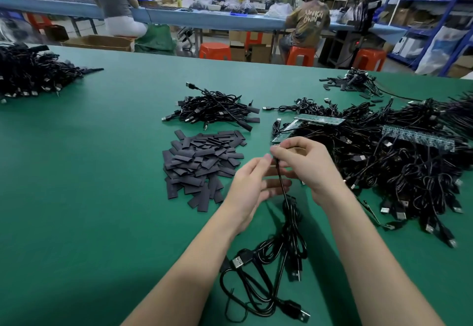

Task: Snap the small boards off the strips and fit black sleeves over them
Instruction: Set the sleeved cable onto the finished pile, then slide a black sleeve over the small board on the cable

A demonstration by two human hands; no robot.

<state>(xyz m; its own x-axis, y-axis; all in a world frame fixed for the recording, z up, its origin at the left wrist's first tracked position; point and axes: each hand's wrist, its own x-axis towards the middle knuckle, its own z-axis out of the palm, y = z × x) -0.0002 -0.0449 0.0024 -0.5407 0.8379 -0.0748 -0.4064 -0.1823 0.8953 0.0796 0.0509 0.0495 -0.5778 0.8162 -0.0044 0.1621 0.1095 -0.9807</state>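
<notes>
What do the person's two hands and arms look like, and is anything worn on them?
The left hand and the right hand are bare: no gloves, rings or watch show. Both forearms are uncovered to the picture's bottom edge; no sleeve is visible.

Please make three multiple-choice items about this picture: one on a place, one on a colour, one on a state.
1. Where does the pile of loose black sleeves lie?
A. left of the hands
B. right of the hands
C. on a stool

2. What colour is the table mat?
A. blue
B. green
C. grey

3. What does the right hand do?
A. lies flat
B. points
C. pinches the cable end

Key: 1 A, the pile lies beyond the left hand; 2 B, the mat is green; 3 C, the fingertips close on the cable top.
</notes>
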